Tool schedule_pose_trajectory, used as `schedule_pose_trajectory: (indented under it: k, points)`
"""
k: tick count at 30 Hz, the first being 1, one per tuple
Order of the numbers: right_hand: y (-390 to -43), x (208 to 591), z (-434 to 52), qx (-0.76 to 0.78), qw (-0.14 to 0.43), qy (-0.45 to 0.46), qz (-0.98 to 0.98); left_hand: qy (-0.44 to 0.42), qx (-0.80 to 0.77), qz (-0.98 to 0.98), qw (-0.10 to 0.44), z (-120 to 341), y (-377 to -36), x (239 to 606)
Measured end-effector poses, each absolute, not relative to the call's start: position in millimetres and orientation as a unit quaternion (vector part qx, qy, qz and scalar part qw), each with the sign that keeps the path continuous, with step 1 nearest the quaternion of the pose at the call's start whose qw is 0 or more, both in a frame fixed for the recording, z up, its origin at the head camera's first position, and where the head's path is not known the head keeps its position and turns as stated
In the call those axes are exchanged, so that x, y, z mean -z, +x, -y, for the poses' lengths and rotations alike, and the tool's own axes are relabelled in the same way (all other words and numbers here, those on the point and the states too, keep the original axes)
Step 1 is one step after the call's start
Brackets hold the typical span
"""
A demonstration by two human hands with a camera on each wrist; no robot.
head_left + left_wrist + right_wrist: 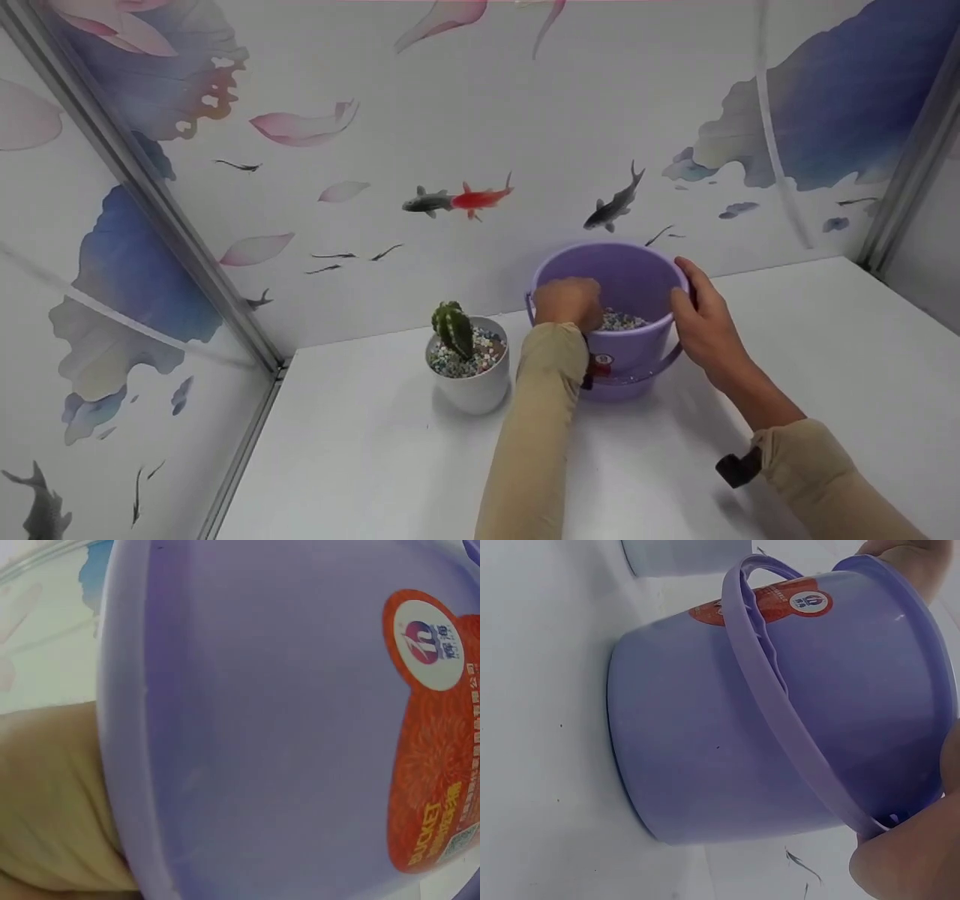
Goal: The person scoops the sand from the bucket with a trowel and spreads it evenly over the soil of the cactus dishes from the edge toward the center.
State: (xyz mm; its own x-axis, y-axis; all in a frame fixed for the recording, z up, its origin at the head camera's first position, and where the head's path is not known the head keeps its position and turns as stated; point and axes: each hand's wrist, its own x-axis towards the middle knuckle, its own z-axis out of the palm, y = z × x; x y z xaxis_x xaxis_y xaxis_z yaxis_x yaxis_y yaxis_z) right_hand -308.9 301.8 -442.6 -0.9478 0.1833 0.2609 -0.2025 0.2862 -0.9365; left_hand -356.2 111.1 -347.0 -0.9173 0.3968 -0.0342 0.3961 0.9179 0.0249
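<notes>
A purple plastic bucket (637,346) stands on the white table with small multicoloured pebbles (621,321) inside. Over its near left rim reaches my left hand (568,301), knuckles up, its fingertips hidden down in the bucket; I cannot tell what they hold. In the left wrist view the rim crosses in front of that hand (52,795). My right hand (705,326) grips the rim on the right, thumb on the near side. The bucket's handle (780,712) hangs down across its front, near a red label (431,742).
Left of the bucket stands a white pot (472,391) with a green cactus (454,331) in similar pebbles. A white panel (450,270) printed with fish and petals rises behind the table. Another printed panel with a metal frame (217,289) closes the left side.
</notes>
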Motion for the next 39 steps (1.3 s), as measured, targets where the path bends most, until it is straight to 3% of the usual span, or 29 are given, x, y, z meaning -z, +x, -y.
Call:
schedule_pose_trajectory:
  k: [12, 39]
  points:
    - [-311, 444, -303, -0.601, 0.168, 0.016, 0.781, 0.221, -0.036, -0.973, 0.056, -107, -368, 347]
    - [-308, 444, -297, -0.595, 0.182, -0.007, 0.783, 0.243, -0.170, -0.954, 0.042, -91, -368, 350]
